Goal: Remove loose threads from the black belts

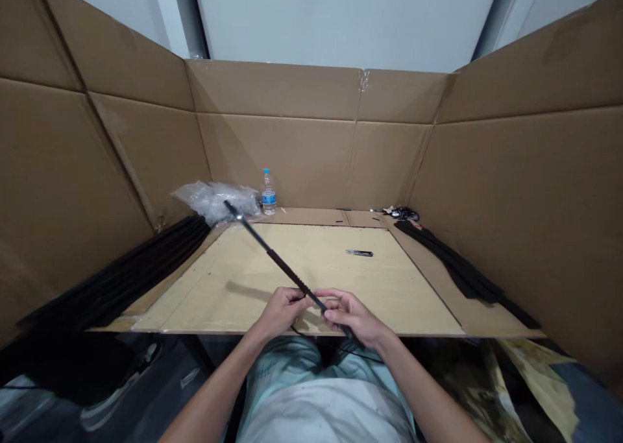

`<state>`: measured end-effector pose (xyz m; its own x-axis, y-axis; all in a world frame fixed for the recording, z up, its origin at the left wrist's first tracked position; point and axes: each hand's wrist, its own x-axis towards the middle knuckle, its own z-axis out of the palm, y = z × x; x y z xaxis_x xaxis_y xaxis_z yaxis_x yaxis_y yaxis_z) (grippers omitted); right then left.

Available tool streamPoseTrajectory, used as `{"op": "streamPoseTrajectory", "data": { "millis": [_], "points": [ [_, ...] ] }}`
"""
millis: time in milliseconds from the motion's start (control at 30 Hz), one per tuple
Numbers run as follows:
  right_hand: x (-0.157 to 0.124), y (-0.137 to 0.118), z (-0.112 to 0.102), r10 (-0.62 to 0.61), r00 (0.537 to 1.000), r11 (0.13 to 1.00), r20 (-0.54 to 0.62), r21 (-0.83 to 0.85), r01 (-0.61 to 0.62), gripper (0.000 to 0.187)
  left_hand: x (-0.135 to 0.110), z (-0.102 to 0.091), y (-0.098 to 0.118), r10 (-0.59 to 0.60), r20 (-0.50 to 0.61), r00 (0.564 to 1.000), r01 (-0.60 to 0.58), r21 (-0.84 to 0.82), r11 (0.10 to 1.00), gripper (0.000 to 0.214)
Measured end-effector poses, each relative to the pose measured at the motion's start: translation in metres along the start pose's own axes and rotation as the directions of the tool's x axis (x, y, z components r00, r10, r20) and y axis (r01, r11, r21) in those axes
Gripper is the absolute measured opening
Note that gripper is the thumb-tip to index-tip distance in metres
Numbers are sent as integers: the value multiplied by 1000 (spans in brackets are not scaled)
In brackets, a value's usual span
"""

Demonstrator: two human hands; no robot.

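Note:
A slim black rod [272, 251] with a ribbed grip and a metal collar near its far end slants up and away across the board. My left hand [281, 312] and my right hand [349, 316] both grip it near its lower end, side by side, with the fingers closed around it. A small folding knife [359, 253] with a dark handle lies on the pale board [292, 294], ahead of my right hand and not touching it. A thin dark cord runs below my hands towards my lap.
Cardboard walls [277, 151] stand on three sides. A long pile of black strips [117, 274] lies on the left, with another [462, 268] on the right. Crumpled clear plastic [214, 202] and a water bottle [268, 193] stand at the back, and small dark items [402, 213] lie back right.

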<state>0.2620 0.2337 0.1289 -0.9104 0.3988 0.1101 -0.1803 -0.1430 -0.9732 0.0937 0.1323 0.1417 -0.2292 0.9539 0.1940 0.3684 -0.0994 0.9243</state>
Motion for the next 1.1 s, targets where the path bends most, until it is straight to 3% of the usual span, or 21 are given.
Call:
{"op": "streamPoseTrajectory", "data": {
  "millis": [133, 233, 367, 600, 700, 800, 967, 1100],
  "points": [
    [1, 0, 0, 4, 1000, 998, 26, -59, -3, 35, -2, 0, 1, 15, -23, 1000, -14, 32, 999, 39],
    [0, 1, 2, -1, 1000, 1000, 2, -21, 1, 44, -3, 1, 4, 35, -11, 999, -34, 51, 998, 44],
    [-1, 0, 3, -25, 997, 1000, 76, 11, 24, 47, -2, 2, 2, 32, 1, 999, -32, 42, 999, 46],
    [0, -2, 3, -74, 994, 997, -79, -33, 72, 35, 1, 0, -4, 42, 22, 999, -42, -22, 999, 48],
    [1, 1, 0, -76, 996, 994, -38, -86, 72, 40, 0, -1, -5, 38, 32, 999, -38, -20, 999, 47],
    [1, 4, -2, -52, 998, 994, 19, -98, 54, 33, -1, -1, -7, 37, 1, 999, -37, 10, 999, 49],
    [-2, 3, 2, -11, 997, 1000, 79, -2, 11, 46, -1, 0, -8, 57, 44, 997, -59, 52, 997, 51],
    [-2, 0, 6, -62, 998, 998, 6, -4, 62, 39, -1, 1, -5, 78, -29, 997, -76, 71, 995, 50]
  ]
}}
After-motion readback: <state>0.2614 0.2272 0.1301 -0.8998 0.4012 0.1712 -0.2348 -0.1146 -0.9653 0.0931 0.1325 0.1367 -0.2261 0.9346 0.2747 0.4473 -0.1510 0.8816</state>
